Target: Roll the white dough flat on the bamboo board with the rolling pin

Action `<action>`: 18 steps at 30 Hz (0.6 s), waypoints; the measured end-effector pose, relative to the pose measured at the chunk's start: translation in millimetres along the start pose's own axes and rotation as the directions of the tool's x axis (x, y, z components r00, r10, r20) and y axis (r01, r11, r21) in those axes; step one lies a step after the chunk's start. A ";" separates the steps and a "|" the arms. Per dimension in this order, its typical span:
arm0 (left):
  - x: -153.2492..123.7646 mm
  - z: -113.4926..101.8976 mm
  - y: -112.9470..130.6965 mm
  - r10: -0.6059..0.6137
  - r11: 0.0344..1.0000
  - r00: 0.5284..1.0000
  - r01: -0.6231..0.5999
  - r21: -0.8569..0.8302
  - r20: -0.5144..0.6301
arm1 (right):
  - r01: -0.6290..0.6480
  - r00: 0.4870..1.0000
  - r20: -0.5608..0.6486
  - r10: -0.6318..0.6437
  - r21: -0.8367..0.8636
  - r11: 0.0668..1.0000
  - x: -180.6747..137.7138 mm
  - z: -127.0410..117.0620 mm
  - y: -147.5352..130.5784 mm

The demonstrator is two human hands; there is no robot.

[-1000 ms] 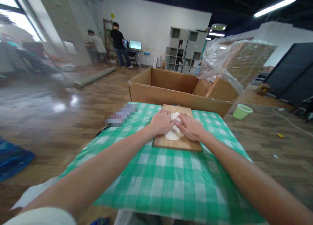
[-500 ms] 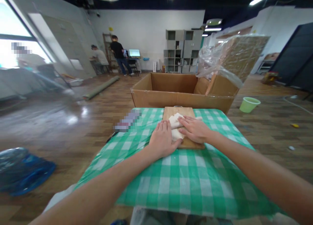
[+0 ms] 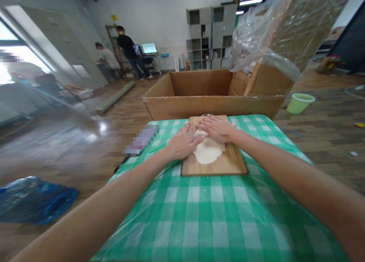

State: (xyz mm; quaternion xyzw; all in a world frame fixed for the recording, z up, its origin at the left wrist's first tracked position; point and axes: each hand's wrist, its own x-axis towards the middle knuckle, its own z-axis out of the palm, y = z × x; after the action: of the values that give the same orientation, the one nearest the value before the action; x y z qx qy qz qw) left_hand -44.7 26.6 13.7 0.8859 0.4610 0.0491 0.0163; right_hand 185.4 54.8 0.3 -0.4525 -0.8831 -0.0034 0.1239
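A thin, pale sheet of dough [image 3: 208, 152] lies flat on a wooden cutting board [image 3: 234, 165]. Across its far part sits a pale rolling pin [image 3: 200, 134], mostly hidden beneath my hands. My left hand [image 3: 182, 141] rests over the pin's left end, fingers stretched forward and thumb pointing right towards the dough. Flat over the pin's middle and right lies my right hand [image 3: 218, 128], its fingers extended and pointing left. Neither hand is wrapped around the pin. The dough's far edge is covered by the hands.
A green checked cloth [image 3: 196, 216] covers the table. A phone-like blurred object [image 3: 142, 140] lies at its left edge. Beyond stands a large open cardboard box [image 3: 205, 104] with plastic-wrapped cardboard [image 3: 302, 26]. A green bucket [image 3: 300, 103] and blue plastic [image 3: 37, 199] are on the floor.
Both hands have moved forward over the board with the rolling pin, uncovering the near part of the dough sheet. The head view has tilted further down.
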 end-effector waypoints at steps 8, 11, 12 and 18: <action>32.3 2.1 -27.3 -0.038 0.994 0.998 0.043 -0.105 0.056 | -0.175 0.985 -0.004 0.175 0.025 0.984 42.2 5.9 18.8; 48.2 10.1 -44.0 -0.002 0.998 0.997 0.007 -0.063 0.072 | -0.160 0.987 0.017 0.160 0.046 0.986 60.7 8.3 28.4; 53.3 13.3 -49.6 0.014 0.999 0.997 -0.011 -0.041 0.075 | -0.149 0.989 0.022 0.148 0.053 0.987 66.4 9.4 32.1; 72.2 23.9 -71.1 0.088 0.994 0.989 -0.095 0.059 0.115 | -0.083 0.996 0.038 0.081 0.045 0.996 90.1 12.1 47.8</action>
State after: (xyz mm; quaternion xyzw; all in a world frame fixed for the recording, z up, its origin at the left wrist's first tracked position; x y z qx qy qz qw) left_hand -59.1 126.9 -10.2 0.9076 0.4195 -0.0150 0.0116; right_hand 170.6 156.3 3.5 -0.4854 -0.8657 0.0303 0.1185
